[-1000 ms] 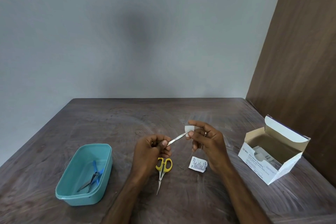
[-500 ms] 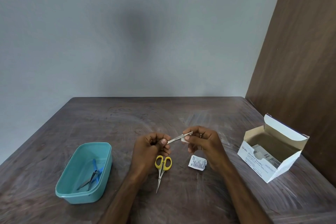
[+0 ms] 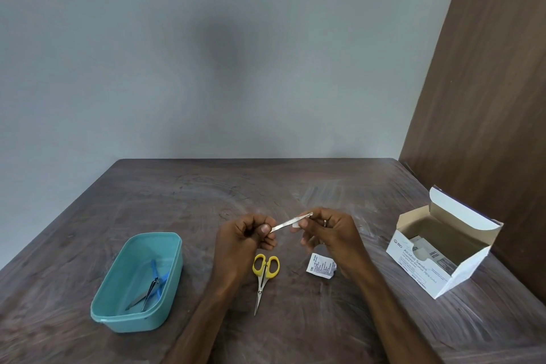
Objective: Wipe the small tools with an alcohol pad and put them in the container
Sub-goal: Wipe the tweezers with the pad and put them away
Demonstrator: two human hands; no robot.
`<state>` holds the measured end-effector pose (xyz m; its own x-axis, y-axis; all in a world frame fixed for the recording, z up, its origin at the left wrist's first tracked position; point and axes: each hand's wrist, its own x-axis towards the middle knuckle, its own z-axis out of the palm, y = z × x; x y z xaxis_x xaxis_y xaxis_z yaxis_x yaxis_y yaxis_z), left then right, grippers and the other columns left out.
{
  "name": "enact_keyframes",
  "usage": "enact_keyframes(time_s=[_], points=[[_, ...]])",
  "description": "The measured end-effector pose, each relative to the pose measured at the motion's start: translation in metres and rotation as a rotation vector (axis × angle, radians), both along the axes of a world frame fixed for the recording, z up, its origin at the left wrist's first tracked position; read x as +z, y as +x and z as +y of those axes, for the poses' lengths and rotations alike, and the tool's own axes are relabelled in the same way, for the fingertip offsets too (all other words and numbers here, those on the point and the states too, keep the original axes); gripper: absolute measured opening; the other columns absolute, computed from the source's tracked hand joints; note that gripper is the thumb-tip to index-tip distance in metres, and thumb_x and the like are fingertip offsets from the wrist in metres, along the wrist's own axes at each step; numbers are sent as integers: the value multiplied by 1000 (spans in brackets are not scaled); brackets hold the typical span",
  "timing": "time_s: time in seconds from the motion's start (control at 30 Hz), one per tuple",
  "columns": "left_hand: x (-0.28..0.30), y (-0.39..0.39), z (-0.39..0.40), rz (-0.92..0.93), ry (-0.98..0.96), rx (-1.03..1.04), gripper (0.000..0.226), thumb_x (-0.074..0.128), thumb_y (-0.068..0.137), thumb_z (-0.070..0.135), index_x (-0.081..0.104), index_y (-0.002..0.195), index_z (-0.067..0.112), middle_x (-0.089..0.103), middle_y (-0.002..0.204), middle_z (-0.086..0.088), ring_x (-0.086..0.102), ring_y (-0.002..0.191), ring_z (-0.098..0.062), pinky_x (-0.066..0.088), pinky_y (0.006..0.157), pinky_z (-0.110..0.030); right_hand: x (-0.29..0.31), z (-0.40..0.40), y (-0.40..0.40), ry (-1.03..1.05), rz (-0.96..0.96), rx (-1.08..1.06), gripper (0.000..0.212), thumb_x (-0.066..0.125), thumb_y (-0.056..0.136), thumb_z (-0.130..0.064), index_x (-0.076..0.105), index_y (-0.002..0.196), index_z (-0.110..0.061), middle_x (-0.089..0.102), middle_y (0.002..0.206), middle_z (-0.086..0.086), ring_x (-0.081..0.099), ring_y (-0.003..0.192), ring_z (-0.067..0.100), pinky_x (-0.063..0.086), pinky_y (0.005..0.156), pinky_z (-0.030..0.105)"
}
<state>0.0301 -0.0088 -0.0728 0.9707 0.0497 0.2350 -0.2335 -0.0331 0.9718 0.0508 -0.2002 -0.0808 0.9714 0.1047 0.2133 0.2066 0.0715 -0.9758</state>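
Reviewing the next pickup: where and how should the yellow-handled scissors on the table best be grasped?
Probably by the yellow loops, from above: the scissors lie flat and closed on the table, loops toward the hands, thin pointed blades toward the person.

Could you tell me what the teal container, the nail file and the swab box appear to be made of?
The teal container looks like moulded plastic: smooth, slightly glossy rim. The nail file seems to be metal: thin, silvery, with a rough-looking face. The swab box looks like printed cardboard: white outside, plain brown inside, folded flap.

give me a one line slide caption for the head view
Left hand holds a metal nail file while right hand wipes it with an alcohol pad.
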Motion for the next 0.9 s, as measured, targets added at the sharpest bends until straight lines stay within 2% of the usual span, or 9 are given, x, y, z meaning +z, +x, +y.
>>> enact_keyframes(time_s=[0.2,0.47,0.63,0.9], points=[[-3,1,-1,-21,-2,50,32,57,89,-14,72,78,12,71,62,-5,70,59,-19,57,58,-23,0,2,-1,-4,6,5,9,67,88,-4,71,92,3,76,86,19,63,56,23,50,50,30],[-3,1,-1,-5,-29,34,31,57,89,-13,72,80,12,72,64,-8,70,60,-22,57,58,-24,0,4,-2,-16,-5,31,30,71,77,-21,71,96,2,77,87,17,65,56,24,51,53,32],[-1,0,-3,20,-85,-20,27,54,90,-14,71,82,5,70,62,-8,68,55,-19,57,56,-24,-2,4,-3,-24,-39,34,25,73,76,-19,72,92,0,77,85,17,65,53,24,51,55,34],[-1,-1,-3,20,-53,-52,23,56,91,-11,72,85,5,72,64,-8,68,56,-18,56,56,-24,4,8,-8,-38,-43,63,18,75,75,-15,74,87,-2,77,82,15,65,50,25,55,52,31]])
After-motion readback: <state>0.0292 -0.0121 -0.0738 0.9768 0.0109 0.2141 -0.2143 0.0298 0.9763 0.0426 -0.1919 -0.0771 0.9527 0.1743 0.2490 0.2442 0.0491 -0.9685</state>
